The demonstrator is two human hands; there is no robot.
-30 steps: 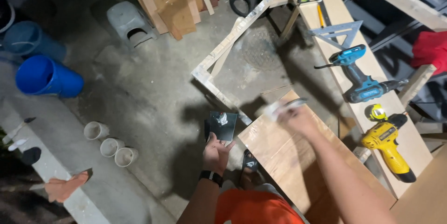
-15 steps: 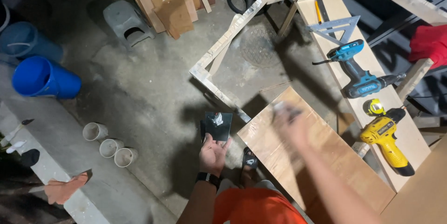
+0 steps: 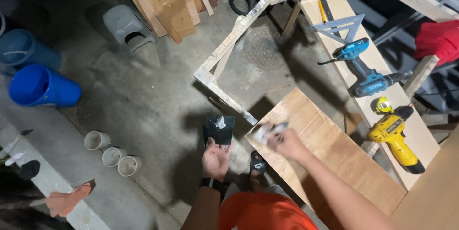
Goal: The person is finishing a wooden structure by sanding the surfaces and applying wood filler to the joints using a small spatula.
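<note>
The floor (image 3: 143, 91) is rough grey concrete, stained and dusty, lit unevenly so that dark shadows fall across it. A round drain cover (image 3: 263, 48) is set into the floor near the middle top. Left of the drain cover, wooden boards (image 3: 162, 0) lean upright, with a grey plastic stool (image 3: 126, 27) beside them. Far left of it lie two blue buckets (image 3: 40, 86). Below and left of it, three short white pipe pieces (image 3: 112, 153) stand on end beside a pale concrete ledge (image 3: 52, 182). Right of the drain cover runs a long plank surface (image 3: 344, 15).
</note>
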